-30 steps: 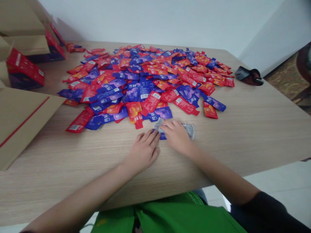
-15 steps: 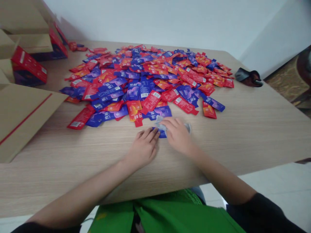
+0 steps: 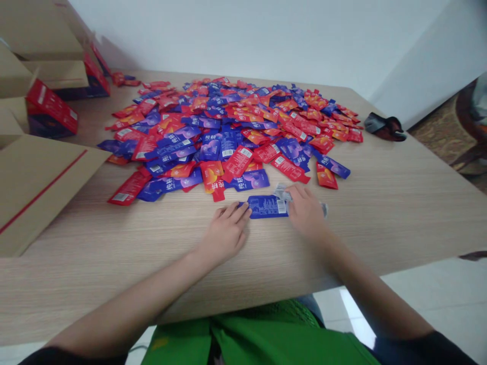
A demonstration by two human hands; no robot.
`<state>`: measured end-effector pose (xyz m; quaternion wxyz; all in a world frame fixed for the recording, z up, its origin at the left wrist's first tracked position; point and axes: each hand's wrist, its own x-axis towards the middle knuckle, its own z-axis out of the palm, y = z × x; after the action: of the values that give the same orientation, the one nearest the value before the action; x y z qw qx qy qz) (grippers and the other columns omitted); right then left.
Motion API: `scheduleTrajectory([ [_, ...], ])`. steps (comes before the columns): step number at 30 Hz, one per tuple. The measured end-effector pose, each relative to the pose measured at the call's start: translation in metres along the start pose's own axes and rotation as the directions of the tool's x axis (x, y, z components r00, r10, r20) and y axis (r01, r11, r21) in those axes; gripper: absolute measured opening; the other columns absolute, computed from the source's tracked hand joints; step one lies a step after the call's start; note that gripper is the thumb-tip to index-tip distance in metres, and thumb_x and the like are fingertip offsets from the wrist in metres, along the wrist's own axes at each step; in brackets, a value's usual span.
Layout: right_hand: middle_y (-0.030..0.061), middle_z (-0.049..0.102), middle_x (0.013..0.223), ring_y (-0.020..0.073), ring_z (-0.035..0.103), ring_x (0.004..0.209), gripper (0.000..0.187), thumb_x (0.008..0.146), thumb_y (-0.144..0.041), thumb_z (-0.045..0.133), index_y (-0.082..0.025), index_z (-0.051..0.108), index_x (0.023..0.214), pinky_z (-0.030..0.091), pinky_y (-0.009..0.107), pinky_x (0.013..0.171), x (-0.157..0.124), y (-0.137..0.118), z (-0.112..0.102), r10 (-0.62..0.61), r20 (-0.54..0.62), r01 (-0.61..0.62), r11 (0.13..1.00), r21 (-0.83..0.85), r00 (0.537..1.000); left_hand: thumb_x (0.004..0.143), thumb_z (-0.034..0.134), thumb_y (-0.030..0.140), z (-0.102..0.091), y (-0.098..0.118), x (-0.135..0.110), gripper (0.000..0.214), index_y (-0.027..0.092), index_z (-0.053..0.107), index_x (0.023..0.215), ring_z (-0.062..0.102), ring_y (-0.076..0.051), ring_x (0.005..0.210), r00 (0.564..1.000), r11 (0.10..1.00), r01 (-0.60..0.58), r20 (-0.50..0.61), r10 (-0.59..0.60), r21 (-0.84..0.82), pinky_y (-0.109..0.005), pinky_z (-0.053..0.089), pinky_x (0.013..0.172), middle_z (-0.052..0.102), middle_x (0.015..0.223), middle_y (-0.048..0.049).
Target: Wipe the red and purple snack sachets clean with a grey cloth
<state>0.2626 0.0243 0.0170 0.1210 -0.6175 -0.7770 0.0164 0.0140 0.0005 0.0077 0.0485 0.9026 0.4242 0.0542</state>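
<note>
A blue sachet (image 3: 266, 207) lies flat on the table, its printed side with a barcode facing up. My left hand (image 3: 227, 230) holds its narrow left end down, fingertips pressed together on it. At the sachet's right end, my right hand (image 3: 307, 213) is closed on a crumpled greyish-white cloth (image 3: 281, 191) that rests against the sachet by the barcode. Part of the cloth shows past the far side of the hand. Just beyond both hands lies a large heap of red and blue sachets (image 3: 218, 144).
Open cardboard boxes (image 3: 41, 187) with red and purple outsides stand at the left, one flap reaching over the table (image 3: 114, 268). A dark, shiny crumpled object (image 3: 385, 126) sits at the right edge. A white wall (image 3: 243, 40) rises behind the heap.
My right hand has slid right with the cloth along the blue sachet, uncovering its printed face and barcode. My left hand stays on the narrow end. The view has shifted slightly.
</note>
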Motion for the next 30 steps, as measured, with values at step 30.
scheduleTrajectory([
  [30, 0.0107, 0.062, 0.105, 0.0257, 0.057, 0.103, 0.024, 0.087, -0.016, 0.042, -0.021, 0.057, 0.105, 0.047, 0.042, 0.092, -0.011, 0.009, -0.029, 0.109, -0.266, 0.029, 0.884, 0.466, 0.958, 0.079, 0.072, 0.038, -0.014, -0.001, 0.100, 0.041, 0.022, 0.061, 0.114, 0.070, -0.023, 0.092, 0.988, 0.983, 0.152, 0.023, -0.151, -0.099, -0.030, 0.054, 0.073, 0.072, 0.103, -0.0061],
])
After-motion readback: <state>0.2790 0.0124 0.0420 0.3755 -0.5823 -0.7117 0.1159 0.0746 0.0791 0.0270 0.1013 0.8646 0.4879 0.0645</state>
